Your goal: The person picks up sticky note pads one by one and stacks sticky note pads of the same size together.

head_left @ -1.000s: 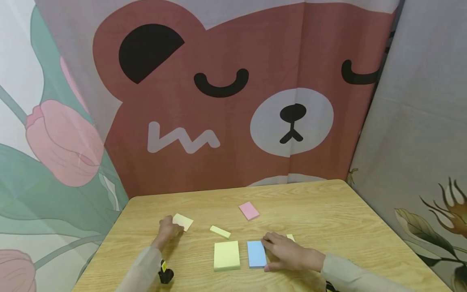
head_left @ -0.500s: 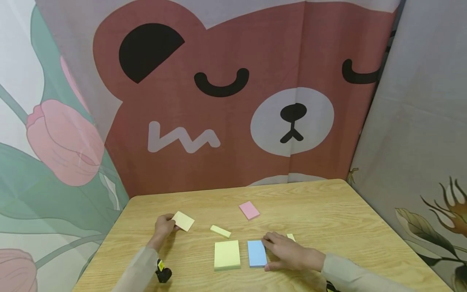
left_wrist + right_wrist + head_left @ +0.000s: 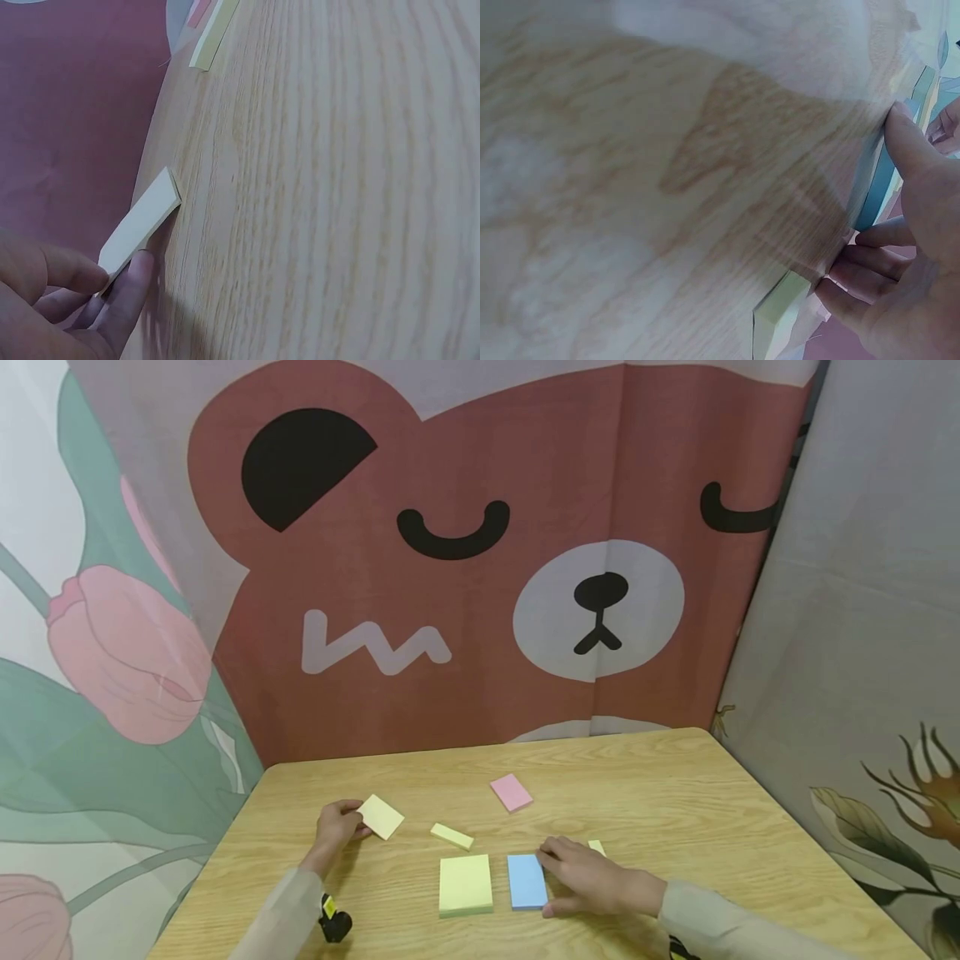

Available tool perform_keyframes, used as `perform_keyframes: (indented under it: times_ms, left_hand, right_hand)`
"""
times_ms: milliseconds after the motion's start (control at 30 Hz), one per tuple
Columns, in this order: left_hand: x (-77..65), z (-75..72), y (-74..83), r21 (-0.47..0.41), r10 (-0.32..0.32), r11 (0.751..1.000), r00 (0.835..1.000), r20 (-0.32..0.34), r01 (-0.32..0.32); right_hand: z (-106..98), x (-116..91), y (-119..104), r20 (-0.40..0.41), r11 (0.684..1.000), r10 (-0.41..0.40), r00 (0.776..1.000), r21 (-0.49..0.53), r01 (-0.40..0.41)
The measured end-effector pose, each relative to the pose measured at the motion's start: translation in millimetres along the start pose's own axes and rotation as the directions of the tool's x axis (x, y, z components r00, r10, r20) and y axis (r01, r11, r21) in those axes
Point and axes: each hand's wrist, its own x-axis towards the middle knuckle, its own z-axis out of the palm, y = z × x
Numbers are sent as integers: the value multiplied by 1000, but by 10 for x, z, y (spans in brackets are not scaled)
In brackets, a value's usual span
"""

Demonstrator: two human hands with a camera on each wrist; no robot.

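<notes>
A cream pad (image 3: 382,817) is pinched by the left hand (image 3: 337,829) and a blue pad (image 3: 527,883) touched by the right hand (image 3: 588,879), fingers loosely parted.

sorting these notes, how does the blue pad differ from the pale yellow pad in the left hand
The blue pad is light blue, the pale yellow pad creamy. The left hand pinches the pale yellow pad; the blue pad lies beside the right hand. In the head view, the blue pad looks nearly straight, the pale yellow pad slanted. Both are four-sided.
</notes>
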Motion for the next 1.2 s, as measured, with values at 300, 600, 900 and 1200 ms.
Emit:
perform_keyframes:
  times_ms: [300,600,900,1200]
  left_hand:
    - [-30,-13,39,-22,16,1000,1000,21,-15]
    - [-48,-1,197,-24,39,999,999,35,-39]
    - [-77,44,278,-35,36,999,998,49,-34]
    - [-104,115,300,-8,45,999,997,61,-45]
  right_hand:
    - [-4,13,-2,8,1000,2,1000,4,-2]
    - [7,12,10,2,1000,-2,1000,15,2]
    - [6,2,8,2,1000,-9,1000,24,9]
    - [7,-7,-7,2,1000,0,1000,28,0]
